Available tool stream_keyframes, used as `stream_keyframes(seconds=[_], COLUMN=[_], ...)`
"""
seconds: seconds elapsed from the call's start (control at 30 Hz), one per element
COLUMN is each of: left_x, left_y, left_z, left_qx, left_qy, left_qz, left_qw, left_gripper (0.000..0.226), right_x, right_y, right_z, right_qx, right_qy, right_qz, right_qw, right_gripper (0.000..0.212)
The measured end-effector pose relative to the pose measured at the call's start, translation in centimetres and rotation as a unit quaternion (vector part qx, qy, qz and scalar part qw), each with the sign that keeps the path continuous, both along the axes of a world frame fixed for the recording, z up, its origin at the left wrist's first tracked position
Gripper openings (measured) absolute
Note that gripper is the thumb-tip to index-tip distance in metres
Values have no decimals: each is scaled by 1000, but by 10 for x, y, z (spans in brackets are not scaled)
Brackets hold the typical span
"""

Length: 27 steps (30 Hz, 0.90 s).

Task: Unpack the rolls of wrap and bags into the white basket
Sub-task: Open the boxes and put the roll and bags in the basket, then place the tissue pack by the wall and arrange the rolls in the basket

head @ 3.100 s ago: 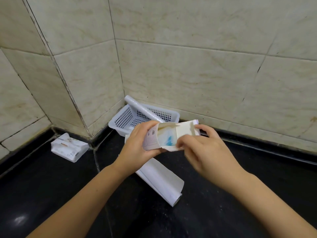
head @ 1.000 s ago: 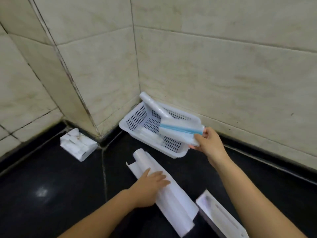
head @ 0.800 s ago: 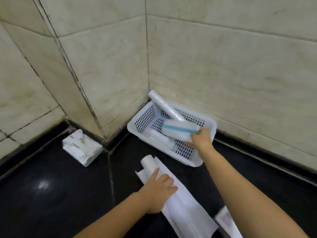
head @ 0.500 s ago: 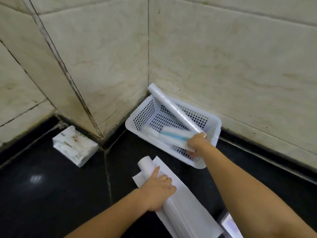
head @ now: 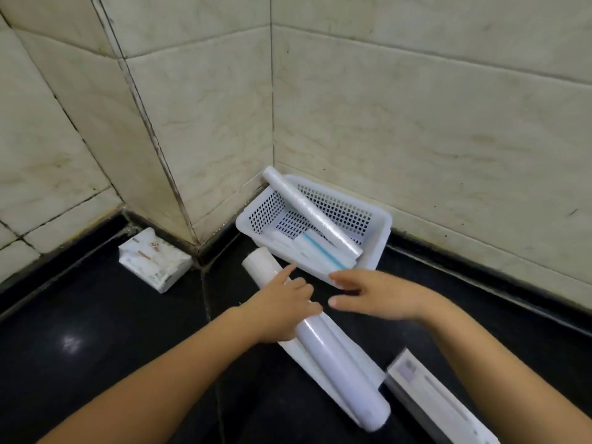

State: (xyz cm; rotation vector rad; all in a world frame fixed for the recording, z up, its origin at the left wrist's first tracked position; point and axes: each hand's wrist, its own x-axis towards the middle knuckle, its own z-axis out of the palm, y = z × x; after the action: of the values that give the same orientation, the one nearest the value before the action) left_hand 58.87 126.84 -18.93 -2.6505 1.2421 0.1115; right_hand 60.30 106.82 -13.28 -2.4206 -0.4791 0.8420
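The white basket (head: 378,251) stands in the tiled corner on the black counter. A long clear roll of wrap (head: 307,209) leans across it, and a roll of bags with a blue stripe (head: 320,249) lies inside. A big white roll of wrap (head: 339,357) lies on its loose sheet in front of the basket. My left hand (head: 282,306) rests curled over this roll's upper part, index finger stretched along it. My right hand (head: 381,296) hovers empty just to the right, fingers apart, near the basket's front rim.
A flattened white carton (head: 439,408) lies at the lower right beside the big roll. A small white packet (head: 153,257) sits by the wall at the left. Tiled walls close the corner behind the basket.
My right hand let go of the blue-striped roll, which now lies in the basket, and drew back towards the big roll. My left hand stays on the big roll.
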Motion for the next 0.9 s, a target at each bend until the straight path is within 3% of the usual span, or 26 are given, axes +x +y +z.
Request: stream_keyframes(seconds=[0.1, 0.17, 0.27, 0.37, 0.43, 0.47, 0.5, 0.57, 0.6, 0.67, 0.77, 0.9], left_x=[-1, -3, -8, -21, -35, -44, -54, -73, -78, -76, -68, -71], left_y=[-4, -6, -8, -13, -8, -3, 4, 16, 19, 16, -3, -17], left_z=[27, 44, 59, 52, 29, 11, -9, -51, -71, -92, -85, -57], left_qx=[-51, -96, -165, -310, -389, -371, -298, -87, -25, -2, -97, -329], left_qy=[-24, -41, -101, -147, -92, -32, 44, 164, 174, 139, 39, -57], left_qz=[9, 6, -31, 26, 93, 107, 106, 81, 73, 87, 80, 75], left_qw=[998, 995, 981, 939, 912, 922, 948, 979, 982, 986, 991, 940], left_gripper=[44, 44, 44, 58, 65, 69, 74, 78, 76, 64, 34, 17], right_x=[-49, -67, -78, -78, -78, -80, -81, -84, -86, -89, -94, -100], right_y=[-5, -5, -6, -19, -31, -36, -41, -49, -53, -59, -68, -92], right_z=[-8, -11, -8, -3, -3, -3, -5, -9, -11, -12, -16, -10], right_qx=[65, 94, 85, 129, 156, 165, 175, 190, 194, 209, 217, 190], right_qy=[30, -11, -88, -92, -90, -84, -74, -58, -52, -36, -23, -59], right_qz=[-1, -58, -124, -176, -224, -247, -267, -292, -301, -315, -333, -347], right_qw=[997, 994, 985, 972, 958, 951, 945, 936, 932, 925, 917, 916], right_gripper=[77, 78, 65, 50, 44, 43, 42, 39, 36, 33, 33, 33])
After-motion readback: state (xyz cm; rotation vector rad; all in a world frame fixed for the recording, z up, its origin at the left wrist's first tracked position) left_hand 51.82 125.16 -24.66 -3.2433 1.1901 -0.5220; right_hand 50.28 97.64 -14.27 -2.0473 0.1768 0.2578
